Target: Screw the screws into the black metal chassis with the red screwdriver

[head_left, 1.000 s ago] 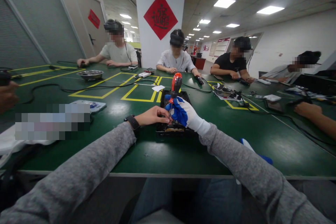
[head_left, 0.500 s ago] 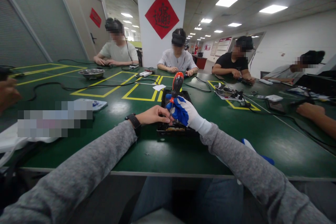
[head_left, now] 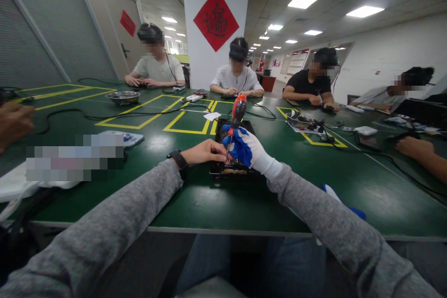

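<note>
The green counter (head_left: 223, 205) spans the frame. On the pillar, upper centre, a red diamond sign (head_left: 216, 19) bears black Chinese-style characters. At centre, a black tray (head_left: 233, 175) holds parts too small to identify. The gloved right hand (head_left: 246, 149) clamps a red-and-black screwdriver (head_left: 239, 111) over it; the bare left hand (head_left: 209, 152) pinches close beside the shaft, its grip unclear.
</note>
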Demonstrator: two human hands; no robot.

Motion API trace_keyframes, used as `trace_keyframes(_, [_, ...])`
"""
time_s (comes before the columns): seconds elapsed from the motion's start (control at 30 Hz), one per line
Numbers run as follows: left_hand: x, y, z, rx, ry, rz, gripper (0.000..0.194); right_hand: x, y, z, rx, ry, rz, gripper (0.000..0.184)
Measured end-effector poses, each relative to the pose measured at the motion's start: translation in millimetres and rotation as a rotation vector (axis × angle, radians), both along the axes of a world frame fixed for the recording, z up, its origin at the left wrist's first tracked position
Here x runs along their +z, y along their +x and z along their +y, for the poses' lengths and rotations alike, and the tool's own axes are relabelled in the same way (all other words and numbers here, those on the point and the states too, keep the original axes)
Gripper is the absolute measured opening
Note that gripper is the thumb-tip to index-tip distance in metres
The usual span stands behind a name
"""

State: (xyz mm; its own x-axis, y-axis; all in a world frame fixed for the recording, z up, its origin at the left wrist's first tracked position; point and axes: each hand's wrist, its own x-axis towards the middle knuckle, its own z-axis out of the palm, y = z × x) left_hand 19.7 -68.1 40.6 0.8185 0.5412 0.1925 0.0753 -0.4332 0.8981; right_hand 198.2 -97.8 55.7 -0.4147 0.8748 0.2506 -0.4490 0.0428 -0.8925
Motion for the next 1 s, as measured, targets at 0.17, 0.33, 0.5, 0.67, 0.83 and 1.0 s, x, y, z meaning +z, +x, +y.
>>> trace_keyframes(0.17, [-2.2,2.5,-1.0,0.06,-0.051,-0.013,0.024,3.9,0.2,-4.1,-0.054,-0.005,0.004,0.038])
trace_keyframes(0.33, [1.4,0.8,-1.8,-0.029,-0.06,0.015,0.026,6.0,0.1,-4.8,-0.013,-0.057,0.001,0.037])
trace_keyframes(0.5, [1.6,1.1,-1.9,-0.015,-0.09,0.008,0.026,6.2,-0.4,-4.3,-0.03,-0.035,0.024,0.032])
trace_keyframes(0.67, [-0.4,3.6,-2.1,0.044,-0.057,0.002,0.02,6.1,-0.8,-6.6,-0.038,0.013,0.004,0.035])
trace_keyframes(0.83, [1.4,2.6,-4.1,0.017,-0.08,0.03,0.023,5.9,-0.9,-6.0,-0.007,-0.019,-0.018,0.035])
trace_keyframes(1.0, [-1.2,5.2,-3.8,0.085,-0.087,0.01,0.025,3.8,0.4,-4.8,-0.041,0.013,-0.006,0.035])
